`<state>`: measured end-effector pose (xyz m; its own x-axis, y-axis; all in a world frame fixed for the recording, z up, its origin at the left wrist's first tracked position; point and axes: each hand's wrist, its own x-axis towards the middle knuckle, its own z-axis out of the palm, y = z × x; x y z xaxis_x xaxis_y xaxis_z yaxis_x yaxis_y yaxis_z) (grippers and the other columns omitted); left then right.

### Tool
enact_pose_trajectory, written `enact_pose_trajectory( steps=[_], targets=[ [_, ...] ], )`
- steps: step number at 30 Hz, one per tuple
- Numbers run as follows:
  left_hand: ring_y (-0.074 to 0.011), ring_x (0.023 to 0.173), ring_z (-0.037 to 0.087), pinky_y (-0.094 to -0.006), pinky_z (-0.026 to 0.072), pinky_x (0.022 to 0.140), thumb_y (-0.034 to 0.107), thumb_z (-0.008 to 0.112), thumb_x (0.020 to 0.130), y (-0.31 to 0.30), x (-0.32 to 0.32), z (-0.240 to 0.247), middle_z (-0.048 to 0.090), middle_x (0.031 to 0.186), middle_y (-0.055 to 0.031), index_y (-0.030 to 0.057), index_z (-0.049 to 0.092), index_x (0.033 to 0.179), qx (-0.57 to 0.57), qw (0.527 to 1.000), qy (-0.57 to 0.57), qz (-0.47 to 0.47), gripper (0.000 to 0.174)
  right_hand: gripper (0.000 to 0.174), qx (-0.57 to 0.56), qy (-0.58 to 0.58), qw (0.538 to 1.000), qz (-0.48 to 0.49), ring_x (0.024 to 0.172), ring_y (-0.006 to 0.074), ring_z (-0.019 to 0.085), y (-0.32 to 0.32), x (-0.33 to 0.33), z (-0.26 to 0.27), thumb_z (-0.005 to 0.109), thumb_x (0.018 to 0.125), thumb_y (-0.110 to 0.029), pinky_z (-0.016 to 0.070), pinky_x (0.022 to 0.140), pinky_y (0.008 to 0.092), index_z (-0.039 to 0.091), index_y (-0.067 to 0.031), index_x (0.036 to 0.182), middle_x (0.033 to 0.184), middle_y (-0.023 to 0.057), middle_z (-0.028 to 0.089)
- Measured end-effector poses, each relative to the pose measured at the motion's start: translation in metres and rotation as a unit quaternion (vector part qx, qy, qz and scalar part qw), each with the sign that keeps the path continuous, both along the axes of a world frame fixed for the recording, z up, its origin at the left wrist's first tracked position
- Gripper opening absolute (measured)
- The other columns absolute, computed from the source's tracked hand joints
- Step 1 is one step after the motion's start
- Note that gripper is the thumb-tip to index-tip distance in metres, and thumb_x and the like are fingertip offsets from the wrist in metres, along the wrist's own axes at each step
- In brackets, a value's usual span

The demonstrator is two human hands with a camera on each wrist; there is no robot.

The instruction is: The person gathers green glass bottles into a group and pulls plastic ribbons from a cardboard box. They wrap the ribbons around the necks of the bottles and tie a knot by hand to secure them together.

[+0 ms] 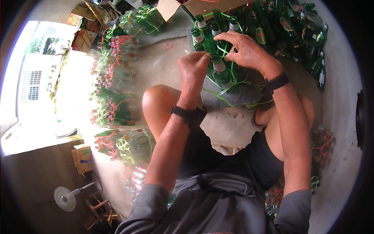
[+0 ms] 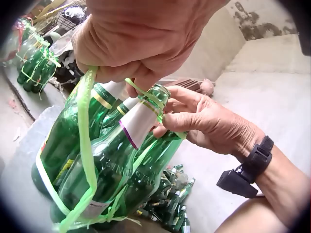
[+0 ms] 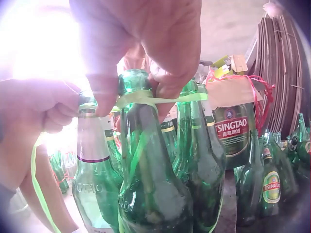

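Note:
A cluster of several green glass bottles [image 1: 212,43] stands on a grey slab [image 1: 237,95] in front of my knees. Green plastic string [image 2: 85,145] runs around the bundle and loops over the bottle necks. My left hand [image 1: 201,58] pinches the string just above a silver-foiled bottle neck [image 2: 138,121]. My right hand [image 1: 230,47] curls its fingers around the string where it is drawn tight across a bottle neck [image 3: 133,85]. In the right wrist view the right hand [image 3: 146,92] is at the top and the left hand [image 3: 43,114] at the left.
Tied bundles of bottles [image 1: 117,109] line the floor on the left. A heap of loose green bottles [image 1: 296,27] lies at the upper right, with a cardboard box [image 1: 194,6] behind the cluster. A small fan [image 1: 64,199] and a box [image 1: 82,158] stand at the lower left.

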<state>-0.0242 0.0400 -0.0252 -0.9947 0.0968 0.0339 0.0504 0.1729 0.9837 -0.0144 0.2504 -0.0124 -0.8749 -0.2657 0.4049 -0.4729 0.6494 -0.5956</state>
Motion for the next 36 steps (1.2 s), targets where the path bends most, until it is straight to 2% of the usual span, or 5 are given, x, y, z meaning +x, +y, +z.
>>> enact_pose_trajectory(
  steps=[15,19,23,33,36],
  targets=[
    [-0.0022,0.063,0.050,-0.0216,0.0373,0.052,0.013,0.067,0.096,-0.002,0.037,-0.008,0.063,0.074,0.0019,-0.0053,0.069,0.105,0.122,0.991,-0.005,0.049,0.020,0.059,-0.114,-0.209,0.971,0.000,0.085,0.0149,0.066,-0.007,0.011,0.026,0.068,0.080,0.003,0.0547,0.079,0.0309,0.059,-0.0103,0.137,0.132,0.0080,0.060],
    [-0.0101,0.080,0.057,-0.0267,0.0478,0.069,0.019,0.069,0.092,-0.006,0.039,-0.003,0.067,0.088,-0.0039,-0.0063,0.072,0.108,0.119,0.990,-0.068,0.041,0.030,0.047,-0.116,-0.131,0.985,-0.004,0.090,0.0126,0.064,-0.011,0.010,0.036,0.064,0.083,0.004,0.0536,0.083,0.0279,0.066,-0.0099,0.128,0.135,0.0059,0.060],
    [-0.0105,0.083,0.058,-0.0264,0.0482,0.072,0.018,0.070,0.092,-0.006,0.036,-0.008,0.068,0.091,-0.0049,-0.0071,0.071,0.110,0.127,0.986,-0.102,0.033,0.031,0.031,0.051,0.088,0.995,0.019,0.093,0.0270,0.068,-0.023,0.003,0.046,0.060,0.083,0.007,0.0544,0.083,0.0340,0.072,-0.0058,0.110,0.110,0.0089,0.070],
    [-0.0093,0.078,0.059,-0.0245,0.0474,0.068,0.017,0.073,0.090,-0.002,0.023,-0.033,0.069,0.089,-0.0048,-0.0084,0.072,0.107,0.157,0.977,-0.139,0.042,0.030,0.040,0.184,-0.167,0.967,0.054,0.098,0.0364,0.068,-0.035,-0.021,0.049,0.045,0.082,0.006,0.0533,0.086,0.0437,0.074,-0.0072,0.105,0.099,0.0168,0.072],
    [-0.0081,0.072,0.056,-0.0236,0.0449,0.062,0.017,0.074,0.089,0.000,0.018,-0.043,0.067,0.083,-0.0033,-0.0096,0.072,0.102,0.154,0.980,-0.120,0.049,0.029,0.048,0.192,-0.130,0.968,0.098,0.084,0.0314,0.072,-0.037,-0.025,0.048,0.043,0.080,0.007,0.0557,0.071,0.0403,0.073,-0.0079,0.113,0.094,0.0173,0.073]
  ],
)
